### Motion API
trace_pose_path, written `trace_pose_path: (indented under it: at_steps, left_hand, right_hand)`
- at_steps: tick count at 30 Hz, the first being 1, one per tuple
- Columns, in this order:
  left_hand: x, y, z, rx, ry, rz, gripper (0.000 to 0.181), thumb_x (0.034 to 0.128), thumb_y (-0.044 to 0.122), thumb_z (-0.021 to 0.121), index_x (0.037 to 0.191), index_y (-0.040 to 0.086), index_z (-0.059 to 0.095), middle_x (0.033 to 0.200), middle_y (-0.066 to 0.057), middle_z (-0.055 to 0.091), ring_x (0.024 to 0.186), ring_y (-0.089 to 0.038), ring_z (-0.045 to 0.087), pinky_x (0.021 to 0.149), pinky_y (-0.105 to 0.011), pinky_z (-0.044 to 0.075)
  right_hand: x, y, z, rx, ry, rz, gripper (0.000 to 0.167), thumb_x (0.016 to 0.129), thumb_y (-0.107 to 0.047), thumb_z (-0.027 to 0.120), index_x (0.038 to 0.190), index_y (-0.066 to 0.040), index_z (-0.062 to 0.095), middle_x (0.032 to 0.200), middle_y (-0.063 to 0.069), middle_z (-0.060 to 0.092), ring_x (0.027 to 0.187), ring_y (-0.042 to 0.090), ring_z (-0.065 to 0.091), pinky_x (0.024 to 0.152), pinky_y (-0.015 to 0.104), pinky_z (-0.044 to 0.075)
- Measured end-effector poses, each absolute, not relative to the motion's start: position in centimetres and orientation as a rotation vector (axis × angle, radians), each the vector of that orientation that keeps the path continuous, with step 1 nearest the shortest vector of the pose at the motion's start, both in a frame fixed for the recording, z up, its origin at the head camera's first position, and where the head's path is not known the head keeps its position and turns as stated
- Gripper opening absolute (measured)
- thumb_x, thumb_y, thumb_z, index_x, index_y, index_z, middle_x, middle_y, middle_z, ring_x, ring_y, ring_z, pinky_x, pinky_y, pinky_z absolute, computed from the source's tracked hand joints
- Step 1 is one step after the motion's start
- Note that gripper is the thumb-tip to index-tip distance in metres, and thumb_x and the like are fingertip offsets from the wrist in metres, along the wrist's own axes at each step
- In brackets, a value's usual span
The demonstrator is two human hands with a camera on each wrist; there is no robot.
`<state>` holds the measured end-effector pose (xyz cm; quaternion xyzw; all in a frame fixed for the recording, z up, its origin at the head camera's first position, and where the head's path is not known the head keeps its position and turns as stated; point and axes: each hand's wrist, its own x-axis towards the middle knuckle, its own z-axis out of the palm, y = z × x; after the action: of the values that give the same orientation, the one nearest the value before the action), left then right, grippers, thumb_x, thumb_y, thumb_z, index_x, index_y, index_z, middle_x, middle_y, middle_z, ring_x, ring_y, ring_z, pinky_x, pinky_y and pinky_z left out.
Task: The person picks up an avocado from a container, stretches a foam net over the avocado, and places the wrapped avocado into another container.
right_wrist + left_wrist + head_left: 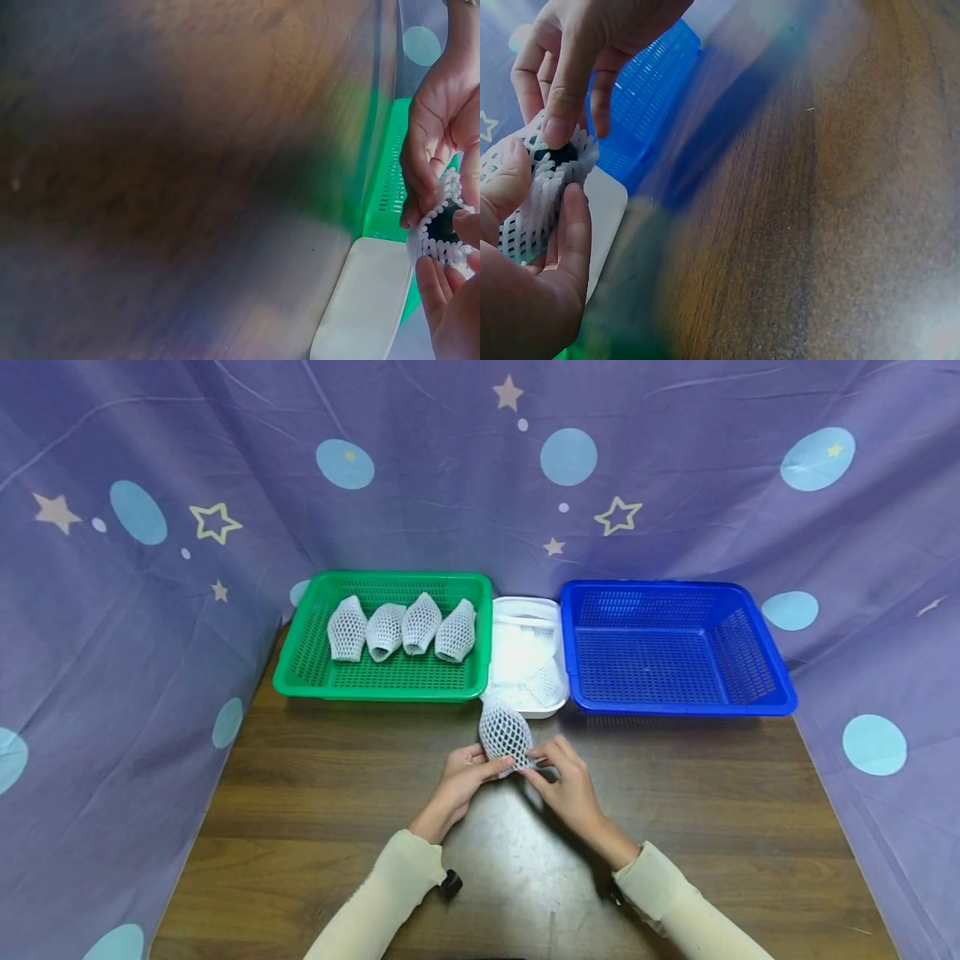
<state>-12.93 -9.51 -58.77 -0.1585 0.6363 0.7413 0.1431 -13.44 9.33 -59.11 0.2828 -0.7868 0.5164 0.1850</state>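
A white foam net sleeve [504,727] is held between both hands over the table, in front of the white tub. Inside it sits a dark rounded object [555,156], visible through the open end; its kind cannot be told. My left hand [463,778] grips the sleeve from the left, thumb on top and fingers beneath. At the near end, my right hand [568,783] pinches the sleeve's rim with thumb and fingers. In the right wrist view the sleeve's opening [444,225] surrounds the dark object, and a thumb touches it.
Several net-sleeved pieces [422,623] lie in a row in the green basket [382,692] at back left. A white tub [555,703] with more foam nets [525,656] stands beside it. To the right is a bare blue basket [645,668]. A patterned curtain [465,518] hangs behind.
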Motion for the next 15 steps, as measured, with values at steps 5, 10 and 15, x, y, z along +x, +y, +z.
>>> trace_pose_path:
  at_steps: [5, 10, 15]
  left_hand:
    - [-13.02, -9.44, -58.84, -0.458, 1.827, 2.164, 0.044, 0.0881, 0.013, 0.080, 0.124, -0.008, 0.065, 0.108, -0.015, 0.077, 0.087, -0.007, 0.071, 0.076, -0.020, 0.058]
    - [-13.10, -9.49, -58.99, -0.402, 1.815, 2.186, 0.049, 0.0899, 0.011, 0.078, 0.132, -0.008, 0.060, 0.119, -0.020, 0.073, 0.096, -0.010, 0.071, 0.083, -0.022, 0.058]
    - [-12.98, -9.67, -59.08, -0.327, 1.792, 2.200, 0.055, 0.0914, 0.010, 0.076, 0.140, -0.005, 0.054, 0.133, -0.023, 0.065, 0.112, -0.016, 0.068, 0.093, -0.025, 0.056]
  right_hand:
    - [-13.40, 9.21, -58.84, 0.787, -2.222, 1.460, 0.031, 0.070, 0.013, 0.085, 0.094, 0.005, 0.068, 0.092, 0.012, 0.062, 0.080, 0.028, 0.069, 0.070, 0.039, 0.063]
    - [-13.45, 9.19, -58.90, 0.779, -2.230, 1.452, 0.029, 0.072, 0.012, 0.084, 0.094, 0.004, 0.069, 0.094, 0.012, 0.063, 0.083, 0.027, 0.068, 0.071, 0.040, 0.063]
    - [-13.53, 9.28, -59.31, 0.796, -2.218, 1.422, 0.029, 0.072, 0.013, 0.084, 0.094, 0.001, 0.070, 0.096, 0.010, 0.066, 0.087, 0.025, 0.067, 0.071, 0.041, 0.062]
